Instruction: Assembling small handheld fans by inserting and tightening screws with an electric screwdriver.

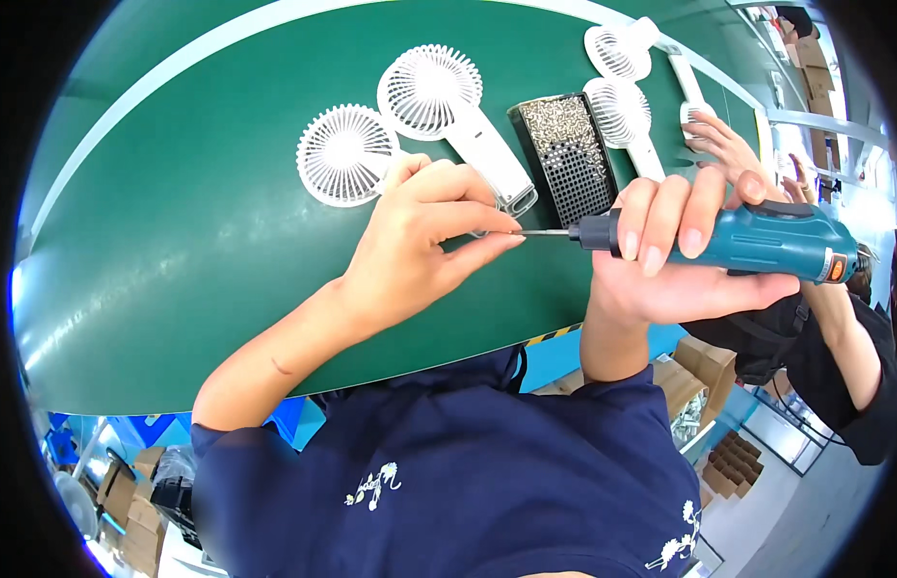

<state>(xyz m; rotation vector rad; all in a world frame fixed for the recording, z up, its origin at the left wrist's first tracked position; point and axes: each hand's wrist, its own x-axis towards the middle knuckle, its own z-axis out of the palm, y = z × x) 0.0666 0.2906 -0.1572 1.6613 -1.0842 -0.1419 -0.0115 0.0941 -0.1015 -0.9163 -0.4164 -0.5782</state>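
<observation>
My right hand [646,279] is wrapped round a teal electric screwdriver [781,241], held level with its black nose to the left. A thin metal bit [547,232] sticks out of that nose. Thumb and forefinger of my left hand [395,241] pinch at the bit's tip; whether a screw sits there is too small to tell. Behind my left hand lies a round white fan [344,154], its lower part hidden by the fingers. A second white handheld fan [487,159] lies just beyond, its handle slanting toward the bit.
Beyond the screwdriver stands a black box of small screws [556,123] with a dark perforated grid [576,178]. More white fans [617,111] lie to its right on the green table [179,289]. At right, a co-worker's hand [723,144] reaches over the table. Cardboard boxes [704,371] stand below.
</observation>
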